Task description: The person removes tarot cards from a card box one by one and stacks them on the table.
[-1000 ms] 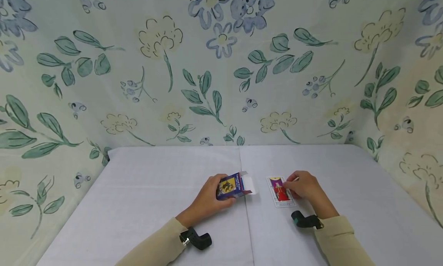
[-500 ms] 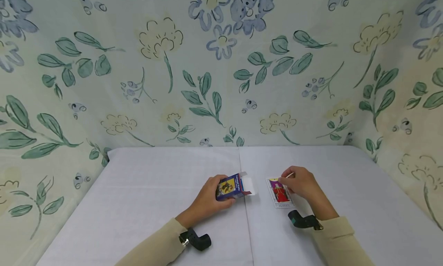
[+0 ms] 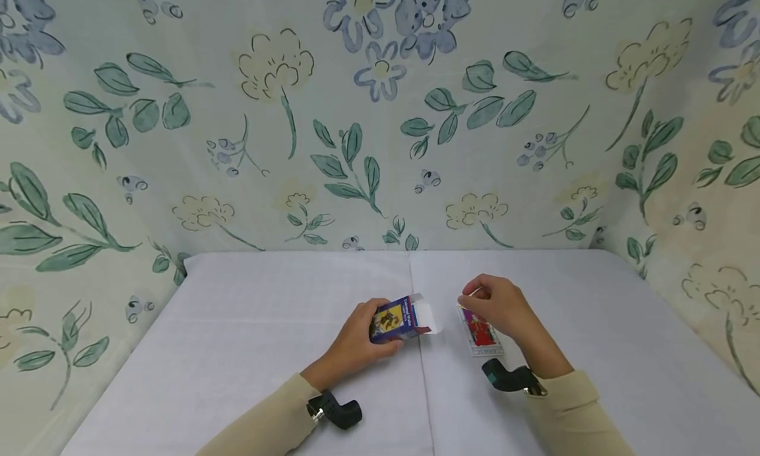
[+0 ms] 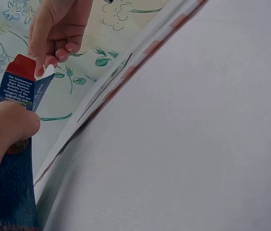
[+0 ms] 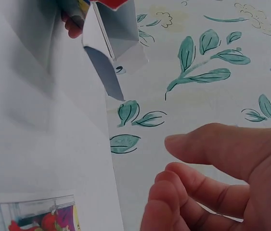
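My left hand (image 3: pixel 356 340) grips a blue tarot card box (image 3: pixel 392 319), fingers and thumb around its sides. The box is tilted, its open end and white flap (image 3: pixel 426 316) facing right. In the left wrist view, my thumb presses the printed side of the box (image 4: pixel 16 89). My right hand (image 3: pixel 495 304) hovers over the top of a card (image 3: pixel 481 330) with a red-robed figure, hiding part of it. In the right wrist view, thumb and fingers of the right hand (image 5: pixel 207 178) are loosely bent and apart, holding nothing; the card (image 5: pixel 34 211) lies below.
A white cloth (image 3: pixel 267 297) with a crease down its middle covers the table. Behind it hangs a floral backdrop (image 3: pixel 380 179), also at both sides. Black camera mounts (image 3: pixel 338 411) sit on both wrists.
My right hand has moved left and away from me, from the card's right side to above its top end. A thin white edge seen earlier at its fingers no longer shows. The left hand stays still.
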The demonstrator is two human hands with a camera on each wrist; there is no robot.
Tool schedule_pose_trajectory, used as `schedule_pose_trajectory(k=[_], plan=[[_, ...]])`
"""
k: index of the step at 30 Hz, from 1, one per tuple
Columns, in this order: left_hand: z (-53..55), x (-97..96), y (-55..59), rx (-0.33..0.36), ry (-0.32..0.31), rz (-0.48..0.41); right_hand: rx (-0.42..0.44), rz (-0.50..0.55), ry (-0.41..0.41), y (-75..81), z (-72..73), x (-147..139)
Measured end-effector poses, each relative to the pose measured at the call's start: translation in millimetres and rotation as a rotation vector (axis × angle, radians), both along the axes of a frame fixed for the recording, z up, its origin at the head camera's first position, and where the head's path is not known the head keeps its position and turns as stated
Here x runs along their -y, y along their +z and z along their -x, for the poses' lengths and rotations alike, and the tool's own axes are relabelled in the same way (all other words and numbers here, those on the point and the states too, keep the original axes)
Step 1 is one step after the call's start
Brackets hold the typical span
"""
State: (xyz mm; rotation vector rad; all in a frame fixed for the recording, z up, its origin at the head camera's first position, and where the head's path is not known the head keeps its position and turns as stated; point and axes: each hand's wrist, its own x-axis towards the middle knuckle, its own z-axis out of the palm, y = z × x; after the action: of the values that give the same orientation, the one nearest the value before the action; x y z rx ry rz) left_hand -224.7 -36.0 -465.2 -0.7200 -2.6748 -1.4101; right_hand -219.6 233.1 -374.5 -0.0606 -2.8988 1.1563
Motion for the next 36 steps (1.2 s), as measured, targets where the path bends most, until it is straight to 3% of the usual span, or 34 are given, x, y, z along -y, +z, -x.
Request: schedule_pose_trajectory(k=[10, 21, 36], plan=[[0.7, 0.6, 1.3, -0.016, 0.000, -0.014, -0.035, 0.023, 0.032, 2.3, 2.2, 15], [1.0, -1.1, 1.7, -0.020, -0.001, -0.017, 0.012, 0.098, 0.052, 2.3, -0.9, 30], [-0.1, -2.1, -0.5, 0.003, 0.004, -0.022, 0.013, 0.106, 0.094, -2.2, -4.1, 44]])
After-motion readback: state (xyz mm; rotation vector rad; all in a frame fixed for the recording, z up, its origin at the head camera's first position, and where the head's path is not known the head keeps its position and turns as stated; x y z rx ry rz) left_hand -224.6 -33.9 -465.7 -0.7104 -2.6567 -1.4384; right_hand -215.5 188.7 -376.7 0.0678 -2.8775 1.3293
